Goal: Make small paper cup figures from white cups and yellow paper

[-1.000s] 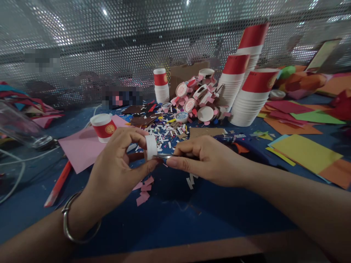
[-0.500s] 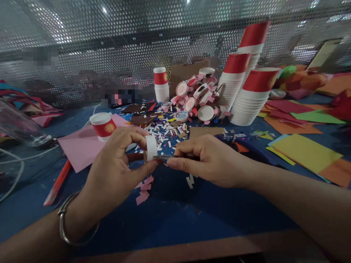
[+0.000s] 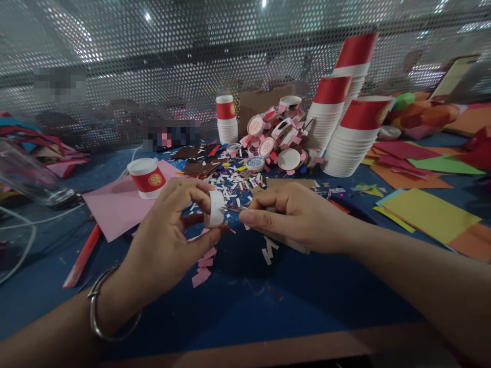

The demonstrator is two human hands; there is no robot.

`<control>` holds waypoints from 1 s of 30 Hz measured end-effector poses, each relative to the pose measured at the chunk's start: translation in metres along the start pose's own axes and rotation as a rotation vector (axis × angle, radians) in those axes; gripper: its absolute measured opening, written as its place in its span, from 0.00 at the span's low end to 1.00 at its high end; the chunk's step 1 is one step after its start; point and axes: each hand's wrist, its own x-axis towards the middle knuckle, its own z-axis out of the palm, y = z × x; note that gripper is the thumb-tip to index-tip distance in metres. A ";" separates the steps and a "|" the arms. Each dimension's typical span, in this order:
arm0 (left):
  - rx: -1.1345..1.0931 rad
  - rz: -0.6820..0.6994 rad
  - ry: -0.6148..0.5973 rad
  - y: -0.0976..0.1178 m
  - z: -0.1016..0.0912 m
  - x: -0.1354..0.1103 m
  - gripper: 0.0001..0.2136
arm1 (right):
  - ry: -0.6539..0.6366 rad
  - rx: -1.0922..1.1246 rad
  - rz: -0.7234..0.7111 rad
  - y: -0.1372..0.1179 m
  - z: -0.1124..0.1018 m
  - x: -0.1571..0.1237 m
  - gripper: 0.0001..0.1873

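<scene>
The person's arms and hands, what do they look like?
The left hand and right hand wear no gloves, and no sleeves reach them. A shiny, silver-coloured bangle, slim and rounded, circles the left wrist; none shows on the right.

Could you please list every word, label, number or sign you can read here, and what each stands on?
No wording is legible.
Cup on pink sheet: gold emblem, too small.
Front right cup stack: dark marks near rim, too blurred.
Discs in the heap: pink and blue prints, too small.
White piece in the left hand: none visible.
</scene>
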 end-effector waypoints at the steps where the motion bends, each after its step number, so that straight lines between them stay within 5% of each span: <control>1: -0.002 -0.002 -0.021 0.001 0.000 0.000 0.10 | -0.003 0.012 0.002 0.000 0.000 0.000 0.25; 19: 0.256 0.169 0.000 0.004 -0.004 0.000 0.13 | -0.040 0.006 -0.041 -0.003 -0.002 0.000 0.27; 30: 0.139 -0.185 -0.053 0.003 -0.008 0.005 0.03 | -0.026 0.108 0.106 -0.004 0.001 -0.002 0.27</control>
